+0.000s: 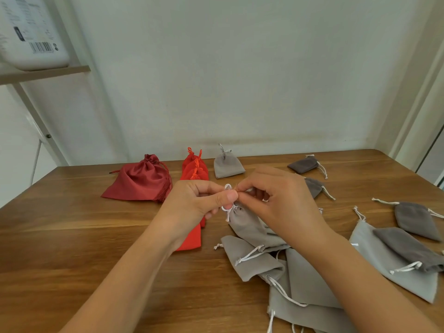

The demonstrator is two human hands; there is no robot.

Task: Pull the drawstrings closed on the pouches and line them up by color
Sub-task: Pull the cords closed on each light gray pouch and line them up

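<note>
Along the far side of the table (72,236), a large pouch (139,181) lies leftmost, a row of pouches (194,169) runs back to front just right of it, and a lone pouch (228,167) sits right of the row's back end. In front of that, the left hand (197,200) and right hand (281,198) meet on the neck of a held pouch (249,227), whose lower end rests on a heap of pouches (302,284) at the near right. Loose pouches (415,219) lie scattered further right.

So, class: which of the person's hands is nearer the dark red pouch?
Left. The left hand is just right of the dark red pouch, apart from it; the right hand is farther right, past the left hand. Both pinch the drawstring of a grey pouch.
</note>
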